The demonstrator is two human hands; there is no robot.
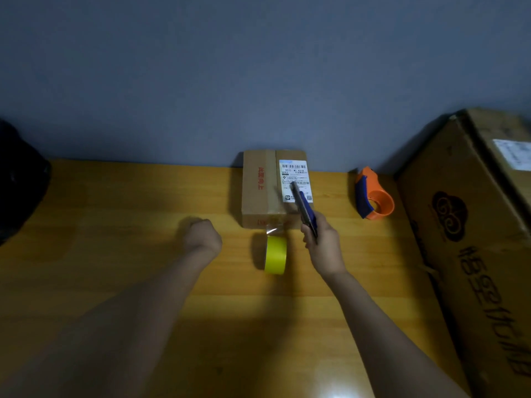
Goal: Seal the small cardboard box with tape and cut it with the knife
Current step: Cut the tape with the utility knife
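The small cardboard box (260, 188) lies against the wall on the wooden table (115, 254), with a white shipping label on its right half. A strip of clear tape (273, 229) runs from the box's near face down to the yellow tape roll (275, 255), which stands on edge just in front of the box. My right hand (323, 244) grips a blue utility knife (305, 209), with its blade end pointing up over the label. My left hand (201, 235) rests as a closed fist on the table, left of the roll, holding nothing.
An orange and blue tape dispenser (372, 193) lies to the right of the small box. A large cardboard carton (474, 239) fills the right side. A dark bag (20, 179) sits at the far left edge. The grey wall (258, 81) backs the table.
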